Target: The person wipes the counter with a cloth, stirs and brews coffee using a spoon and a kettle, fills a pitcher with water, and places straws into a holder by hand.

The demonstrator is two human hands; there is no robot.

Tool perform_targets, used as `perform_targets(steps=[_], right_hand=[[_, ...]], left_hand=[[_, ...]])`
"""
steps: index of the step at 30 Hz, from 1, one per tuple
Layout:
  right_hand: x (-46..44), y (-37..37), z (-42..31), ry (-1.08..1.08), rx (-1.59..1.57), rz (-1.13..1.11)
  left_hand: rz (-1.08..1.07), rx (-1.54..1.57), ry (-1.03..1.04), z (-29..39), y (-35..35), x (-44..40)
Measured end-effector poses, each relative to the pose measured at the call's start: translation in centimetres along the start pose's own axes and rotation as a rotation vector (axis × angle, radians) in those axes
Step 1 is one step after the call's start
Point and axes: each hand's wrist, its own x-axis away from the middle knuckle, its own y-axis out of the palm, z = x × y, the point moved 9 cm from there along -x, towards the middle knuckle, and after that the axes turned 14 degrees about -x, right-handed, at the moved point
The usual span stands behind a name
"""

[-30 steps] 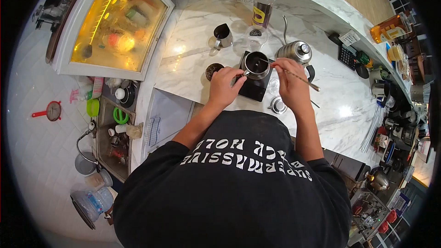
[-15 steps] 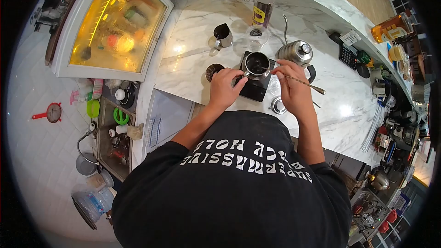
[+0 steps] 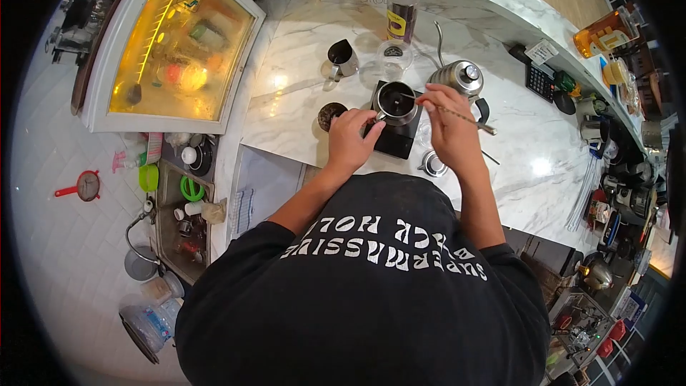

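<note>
- Cup (image 3: 396, 104) of steel, dark inside, sits upright on a black scale (image 3: 392, 144) on the marble table (image 3: 286, 107).
- Left hand (image 3: 349, 139): at the cup's eight o'clock, fingers pinching its handle, thumb and index finger closed at the side of the rim.
- Right hand (image 3: 454, 132): at four o'clock from the cup, fingers pinching a long metal stirrer (image 3: 468, 117); its inner end reaches over the rim into the cup, its outer end points to four o'clock. The fingertips are just beside the rim at three o'clock.
- Steel kettle (image 3: 457, 77): two o'clock from the cup, near the right hand.
- Steel pitcher (image 3: 344, 61): ten o'clock.
- Dark round container (image 3: 330, 117): nine o'clock, close to the left fingers.
- Small metal vessel (image 3: 433, 164): five o'clock.
- Labelled bottle (image 3: 401, 14): twelve o'clock, beyond a clear vessel (image 3: 394, 58).
</note>
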Motion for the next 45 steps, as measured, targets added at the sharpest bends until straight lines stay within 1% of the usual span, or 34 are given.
perform_targets(steps=[3, 6, 9, 12, 15, 18, 21, 22, 24, 26, 30, 33, 36, 40, 41, 45], right_hand=[[0.1, -0.9, 0.3, 0.046, -0.030, 0.008], [0.1, 0.1, -0.2, 0.003, -0.053, -0.057], [-0.2, 0.1, 0.0, 0.012, -0.016, -0.026], [-0.2, -0.6, 0.7, 0.029, -0.002, -0.008], [0.4, -0.8, 0.5, 0.055, -0.025, -0.015], [0.1, 0.7, 0.1, 0.026, -0.076, -0.055], [0.0, -0.5, 0.7, 0.051, 0.004, 0.000], [0.0, -0.9, 1.0, 0.063, 0.020, 0.021], [0.1, -0.6, 0.5, 0.062, -0.015, -0.015], [0.4, -0.6, 0.0, 0.067, -0.047, -0.041], [-0.1, -0.7, 1.3, 0.086, -0.044, -0.003], [0.0, -1.4, 1.3, 0.104, -0.051, -0.014], [0.5, -0.1, 0.6, 0.028, -0.069, -0.059], [-0.1, -0.5, 0.9, 0.065, -0.039, -0.003], [0.1, -0.9, 1.5, 0.119, -0.038, 0.030], [0.7, -0.9, 0.3, 0.047, -0.028, -0.017]], left_hand=[[0.002, -0.030, 0.002, 0.2, 0.0, 0.1], [-0.011, -0.027, 0.000, 0.1, 0.1, 0.2], [-0.044, 0.065, -0.061, -0.4, 0.7, 0.2], [-0.083, 0.244, -0.208, -1.1, 1.1, 0.4], [-0.209, 0.305, -0.311, -1.8, 2.4, 0.6], [-0.252, 0.614, -0.438, -2.9, 5.0, 1.2], [-0.292, 0.707, -0.451, -3.0, 5.8, 1.3], [-0.311, 0.704, -0.460, -3.0, 5.8, 1.4], [-0.351, 0.701, -0.477, -2.8, 5.8, 1.4], [-0.356, 0.690, -0.474, -2.9, 5.9, 1.4], [-0.360, 0.659, -0.462, -3.2, 6.1, 1.1], [-0.327, 0.687, -0.446, -3.5, 6.2, 1.1], [-0.327, 0.699, -0.451, -3.3, 6.1, 1.0], [-0.370, 0.647, -0.445, -3.5, 6.6, 0.8], [-0.362, 0.653, -0.436, -3.4, 6.6, 0.8], [-0.348, 0.666, -0.441, -3.4, 6.6, 0.8]])
